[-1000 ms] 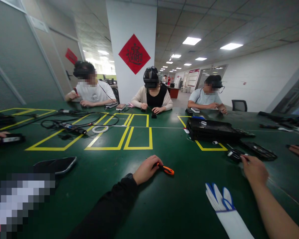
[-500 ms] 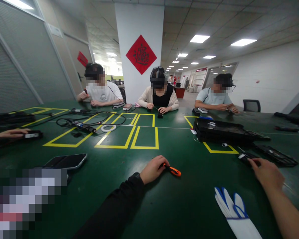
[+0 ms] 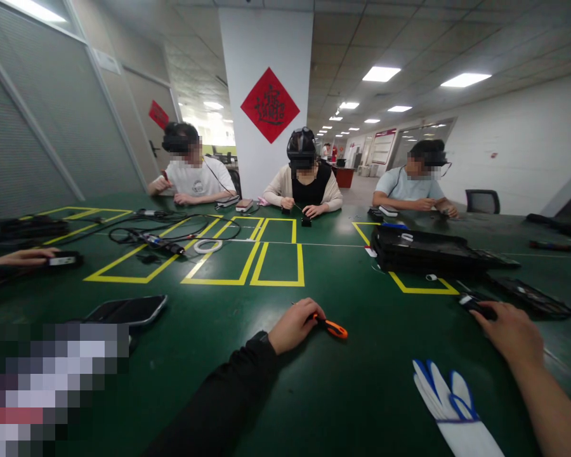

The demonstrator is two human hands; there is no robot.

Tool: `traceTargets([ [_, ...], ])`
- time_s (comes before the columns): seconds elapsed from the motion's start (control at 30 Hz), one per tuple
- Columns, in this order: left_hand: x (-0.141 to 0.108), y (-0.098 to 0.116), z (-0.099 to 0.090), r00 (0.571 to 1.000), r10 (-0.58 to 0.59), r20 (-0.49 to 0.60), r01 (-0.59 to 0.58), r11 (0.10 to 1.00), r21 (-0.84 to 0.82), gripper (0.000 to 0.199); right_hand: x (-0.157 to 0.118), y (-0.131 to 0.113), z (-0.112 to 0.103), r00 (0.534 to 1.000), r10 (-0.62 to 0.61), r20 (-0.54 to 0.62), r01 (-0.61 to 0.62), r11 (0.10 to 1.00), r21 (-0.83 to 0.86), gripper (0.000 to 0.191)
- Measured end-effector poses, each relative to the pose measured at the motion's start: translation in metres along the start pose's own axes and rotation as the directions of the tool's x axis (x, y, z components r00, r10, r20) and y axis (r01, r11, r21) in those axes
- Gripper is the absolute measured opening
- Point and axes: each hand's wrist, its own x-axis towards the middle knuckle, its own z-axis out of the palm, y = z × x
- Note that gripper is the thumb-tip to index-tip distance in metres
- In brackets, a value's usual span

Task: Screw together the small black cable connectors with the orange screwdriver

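Observation:
My left hand (image 3: 297, 325), in a black sleeve, rests near the table's middle, its fingers closed round a screwdriver (image 3: 335, 329). The orange and black handle sticks out to the right, and a thin tip shows past the far side of the fingers. On the right, my right hand (image 3: 511, 330), with a bare forearm, grips a small black device (image 3: 469, 301) with a pale label. My fingers cover part of it, so its kind is unclear. White gloves with blue edging (image 3: 450, 393) lie on the table between my arms.
The green table (image 3: 361, 381) carries yellow tape frames (image 3: 278, 284). A black tray (image 3: 421, 251) stands at right, with a black frame-like part (image 3: 535, 298) nearby. Phone (image 3: 128, 310) and black cables (image 3: 157, 238) lie left. A co-worker's hand (image 3: 26, 255) is at far left; several people sit opposite.
My right hand's fingers lie slightly further over the black device. My left hand stays closed on the screwdriver. The whole view has shifted a little.

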Motion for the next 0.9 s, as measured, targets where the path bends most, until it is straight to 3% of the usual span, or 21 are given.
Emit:
traceTargets([
  [0.2,0.0,0.001,0.0,1.0,-0.014,-0.005,0.014,1.0,0.007,0.019,-0.001,0.0,0.001,0.999,0.008,-0.031,-0.008,1.0,-0.009,0.037],
  [0.47,0.0,0.002,-0.001,1.0,-0.016,0.007,0.016,1.0,0.009,0.019,0.009,-0.014,-0.008,0.993,0.08,-0.087,-0.085,0.995,-0.047,0.055],
  [0.6,0.0,0.004,-0.003,1.0,-0.019,0.012,0.019,1.0,0.025,0.019,0.043,-0.009,-0.001,0.983,0.177,0.053,-0.174,0.983,-0.059,0.073],
  [0.73,-0.001,0.005,-0.004,1.0,-0.012,0.014,0.011,0.999,0.048,0.019,0.073,-0.002,0.014,0.928,0.294,0.228,-0.296,0.955,-0.026,0.089],
  [0.9,0.0,0.005,-0.004,1.0,-0.006,0.011,0.005,0.999,0.049,0.018,0.084,-0.001,0.032,0.855,0.341,0.392,-0.363,0.931,-0.018,0.089],
])
